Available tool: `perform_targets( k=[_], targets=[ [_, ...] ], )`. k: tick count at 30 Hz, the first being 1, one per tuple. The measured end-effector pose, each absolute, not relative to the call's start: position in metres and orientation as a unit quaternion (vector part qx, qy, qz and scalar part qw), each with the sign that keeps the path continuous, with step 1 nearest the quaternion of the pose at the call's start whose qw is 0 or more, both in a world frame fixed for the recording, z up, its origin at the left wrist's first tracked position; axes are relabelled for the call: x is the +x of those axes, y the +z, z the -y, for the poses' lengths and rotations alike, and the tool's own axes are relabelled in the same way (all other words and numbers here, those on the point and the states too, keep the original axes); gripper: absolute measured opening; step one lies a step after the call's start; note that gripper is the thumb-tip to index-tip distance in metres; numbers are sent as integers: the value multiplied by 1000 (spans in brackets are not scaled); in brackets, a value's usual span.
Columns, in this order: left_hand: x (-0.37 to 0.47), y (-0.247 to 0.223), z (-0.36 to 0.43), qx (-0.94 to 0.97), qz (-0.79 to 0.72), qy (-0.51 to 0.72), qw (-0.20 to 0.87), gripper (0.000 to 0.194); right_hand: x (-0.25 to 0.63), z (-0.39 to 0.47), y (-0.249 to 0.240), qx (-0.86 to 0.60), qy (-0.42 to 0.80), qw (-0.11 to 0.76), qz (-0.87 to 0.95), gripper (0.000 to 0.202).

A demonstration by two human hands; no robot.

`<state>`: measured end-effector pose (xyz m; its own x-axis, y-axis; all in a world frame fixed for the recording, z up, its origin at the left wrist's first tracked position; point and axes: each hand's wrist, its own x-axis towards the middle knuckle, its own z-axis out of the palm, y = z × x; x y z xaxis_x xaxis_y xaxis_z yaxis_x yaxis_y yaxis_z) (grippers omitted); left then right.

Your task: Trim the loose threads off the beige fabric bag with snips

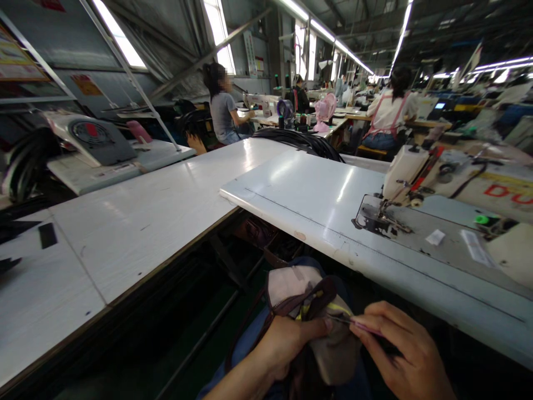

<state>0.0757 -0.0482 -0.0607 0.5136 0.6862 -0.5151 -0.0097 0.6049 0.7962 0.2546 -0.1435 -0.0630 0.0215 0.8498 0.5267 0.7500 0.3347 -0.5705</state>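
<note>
Your left hand (287, 341) grips the zippered fabric bag (339, 355) on your lap (245, 340), long axis roughly 11-to-5 o'clock, while your right hand (402, 344) (farther off, at 3 o'clock) pinches a slim purple-handled tool (368, 328) pointing towards 9.

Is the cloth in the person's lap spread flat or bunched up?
Bunched up: the cloth shows folds and overlapping layers, gathered at the left hand.

Lap: blue clothing (245, 338), darker in shadow | left forearm (245, 373): uncovered | hands (287, 341): bare, ungloved
</note>
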Motion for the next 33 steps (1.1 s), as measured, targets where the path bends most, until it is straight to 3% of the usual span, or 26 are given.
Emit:
perform_targets(
  k=[4,7,11,18,23,27,30,33],
  targets=[
    [75,-60,47,354,-416,214,810,35,250,139,-80,-591,172,485,621,6],
    [75,-59,46,344,-418,210,814,36,247,132,-101,-592,314,528,522,19],
    [75,-61,43,327,-408,220,824,42,245,124,-119,-561,388,554,477,23],
    [73,-65,44,298,-400,184,847,38,238,123,-133,-521,429,601,429,25],
    [74,-65,45,333,-412,198,824,40,256,132,-109,-578,288,534,546,6],
    [76,-67,46,355,-407,201,817,41,265,136,-90,-578,219,479,623,15],
    [75,-69,45,339,-408,198,824,41,257,132,-97,-571,264,517,580,7],
    [72,-69,43,327,-396,197,835,38,243,126,-120,-544,369,585,475,17]
  ],
)
